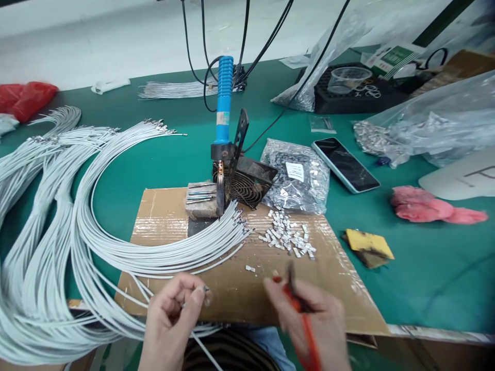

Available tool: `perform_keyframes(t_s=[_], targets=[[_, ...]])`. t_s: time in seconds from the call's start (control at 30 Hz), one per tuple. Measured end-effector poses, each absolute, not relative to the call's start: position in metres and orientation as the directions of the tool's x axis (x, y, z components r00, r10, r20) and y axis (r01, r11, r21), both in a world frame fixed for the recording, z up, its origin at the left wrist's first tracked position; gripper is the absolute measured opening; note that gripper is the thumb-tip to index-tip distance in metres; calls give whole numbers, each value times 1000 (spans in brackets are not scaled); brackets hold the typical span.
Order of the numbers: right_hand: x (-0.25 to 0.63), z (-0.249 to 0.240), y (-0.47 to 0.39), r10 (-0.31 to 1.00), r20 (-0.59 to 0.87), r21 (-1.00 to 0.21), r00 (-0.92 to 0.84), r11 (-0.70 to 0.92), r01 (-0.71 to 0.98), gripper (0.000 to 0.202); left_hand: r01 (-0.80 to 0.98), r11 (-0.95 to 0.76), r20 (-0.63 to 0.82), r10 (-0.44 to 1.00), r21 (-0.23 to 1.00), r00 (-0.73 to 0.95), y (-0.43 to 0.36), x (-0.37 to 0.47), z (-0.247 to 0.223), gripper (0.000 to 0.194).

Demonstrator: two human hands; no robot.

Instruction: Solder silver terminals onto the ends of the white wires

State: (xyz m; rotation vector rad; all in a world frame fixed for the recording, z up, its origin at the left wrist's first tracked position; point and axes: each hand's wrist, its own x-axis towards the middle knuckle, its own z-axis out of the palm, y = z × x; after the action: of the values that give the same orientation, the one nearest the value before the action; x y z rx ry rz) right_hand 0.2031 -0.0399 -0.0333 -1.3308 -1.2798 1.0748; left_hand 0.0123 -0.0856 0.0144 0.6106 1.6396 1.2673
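Nearest the head camera, the person's left hand (170, 315) pinches a small dark-tipped wire end (205, 289) between thumb and forefinger; the rest of that wire is hard to trace. To its right, slightly blurred, the right hand (323, 319) is closed around a red-handled metal hand tool (310, 337), the dark tip pointing away from the body. Both hands are over a flat brown cardboard sheet (348, 304) on the green surface (425, 278). Just beyond the hands, a thick curved bundle of white cables (166, 253) reaches in from the left, its stripped ends fanned over the cardboard. One small white rectangular connector (250, 268) lies alone near those ends, in front of a loose heap of similar white connectors (288, 234). Behind the bundle, a blue-handled soldering iron (224, 98) stands upright, tip down beside a grey rectangular block (201, 200). A clear plastic bag with a white label (297, 178) sits behind the heap, beside a pale-blue-edged phone (348, 164).
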Motion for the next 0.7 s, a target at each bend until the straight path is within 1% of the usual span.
perform_keyframes(t_s=[0.07, 0.13, 0.23, 0.33, 0.5, 0.6, 0.7], targets=[[198, -29, -42, 988, 71, -957, -133, 105, 269, 41, -140, 342, -368, 832, 929, -414, -84, 14, 14, 48], [190, -26, -45, 955, 90, -920, -282, 188, 344, 40, -121, 336, -356, 841, 934, -408, -84, 16, 14, 49], [183, -24, -46, 909, 87, -873, -408, 267, 408, 40, -111, 329, -345, 849, 938, -401, -84, 18, 15, 49], [182, -24, -44, 887, 79, -846, -455, 301, 439, 40, -72, 338, -337, 847, 938, -411, -83, 21, 17, 51], [182, -21, -43, 874, 84, -836, -478, 323, 444, 37, -2, 342, -308, 843, 940, -441, -84, 25, 21, 57], [184, -20, -45, 876, 97, -837, -473, 329, 437, 36, 23, 334, -285, 839, 942, -464, -86, 26, 17, 57], [182, -26, -50, 883, 123, -838, -453, 337, 429, 37, 88, 315, -233, 838, 945, -494, -87, 27, 11, 51]])
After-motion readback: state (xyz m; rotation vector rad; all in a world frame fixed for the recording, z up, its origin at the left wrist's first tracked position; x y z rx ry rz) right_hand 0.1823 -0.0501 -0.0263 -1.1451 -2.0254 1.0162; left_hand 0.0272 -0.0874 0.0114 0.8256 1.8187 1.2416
